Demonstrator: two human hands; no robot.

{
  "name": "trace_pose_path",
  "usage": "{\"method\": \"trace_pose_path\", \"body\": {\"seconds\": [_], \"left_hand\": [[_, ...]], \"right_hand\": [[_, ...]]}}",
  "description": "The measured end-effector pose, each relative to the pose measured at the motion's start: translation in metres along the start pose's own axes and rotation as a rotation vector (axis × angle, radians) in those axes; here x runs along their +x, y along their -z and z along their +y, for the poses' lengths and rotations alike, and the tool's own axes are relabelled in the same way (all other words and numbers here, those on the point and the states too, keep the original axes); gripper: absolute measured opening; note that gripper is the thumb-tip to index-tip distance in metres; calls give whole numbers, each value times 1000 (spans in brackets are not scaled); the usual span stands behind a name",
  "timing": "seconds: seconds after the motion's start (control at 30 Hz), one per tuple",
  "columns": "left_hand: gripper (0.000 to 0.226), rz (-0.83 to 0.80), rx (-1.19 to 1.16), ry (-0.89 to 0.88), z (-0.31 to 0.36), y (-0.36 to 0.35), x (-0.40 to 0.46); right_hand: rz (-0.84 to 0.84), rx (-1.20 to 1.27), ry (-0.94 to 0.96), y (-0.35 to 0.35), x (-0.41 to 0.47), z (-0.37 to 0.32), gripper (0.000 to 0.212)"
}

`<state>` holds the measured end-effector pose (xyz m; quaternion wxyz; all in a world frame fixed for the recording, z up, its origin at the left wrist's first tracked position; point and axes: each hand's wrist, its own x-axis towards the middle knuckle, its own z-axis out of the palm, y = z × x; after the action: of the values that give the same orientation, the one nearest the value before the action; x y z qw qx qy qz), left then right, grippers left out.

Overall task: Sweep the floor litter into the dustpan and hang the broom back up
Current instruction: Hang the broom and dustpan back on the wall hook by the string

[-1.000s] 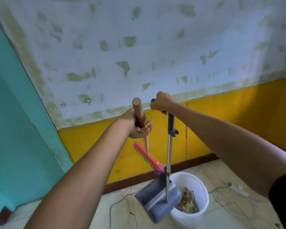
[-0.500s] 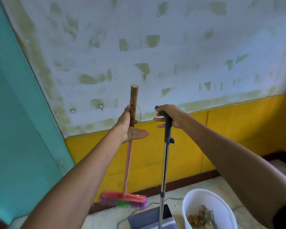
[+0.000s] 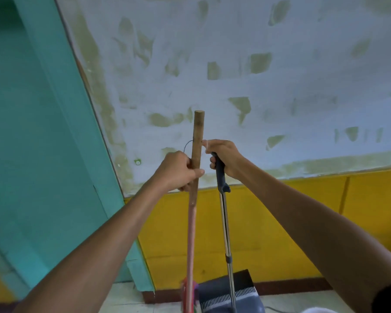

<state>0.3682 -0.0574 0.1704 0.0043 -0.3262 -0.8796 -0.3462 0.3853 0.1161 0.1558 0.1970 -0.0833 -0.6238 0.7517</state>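
Note:
The broom stands upright before the wall, a wooden handle that turns pink lower down, its red head at the bottom edge. My left hand is wrapped around the handle below its top. A thin wire loop runs through the handle near the top. My right hand holds the dark grip of the dustpan handle, and its fingertips touch the wire at the broom. The grey dustpan hangs below on a metal pole.
A teal door frame rises on the left. The wall is pale blue with peeled patches above a yellow lower band. Two small fixings show on the wall left of my hands. A white bucket rim peeks at the bottom.
The view has swung left and up, so the bucket dropped almost out of sight. The broom now stands straight, my left hand closed around it, and my right hand reached over to the wire loop.

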Motion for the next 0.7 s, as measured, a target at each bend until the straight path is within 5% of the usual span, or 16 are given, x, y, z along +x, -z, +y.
{"method": "trace_pose_path", "body": {"seconds": [0.07, 0.23, 0.4, 0.7], "left_hand": [[24, 160, 62, -100, 1, 0, 8], [26, 460, 9, -238, 14, -3, 45], [24, 719, 19, -319, 41, 9, 90], [35, 1014, -32, -364, 48, 28, 136]], "right_hand": [[-16, 58, -52, -10, 16, -8, 13], [-169, 172, -36, -29, 50, -31, 38], [-494, 292, 48, -34, 66, -47, 55], [-525, 213, 135, -25, 86, -66, 77]]}}
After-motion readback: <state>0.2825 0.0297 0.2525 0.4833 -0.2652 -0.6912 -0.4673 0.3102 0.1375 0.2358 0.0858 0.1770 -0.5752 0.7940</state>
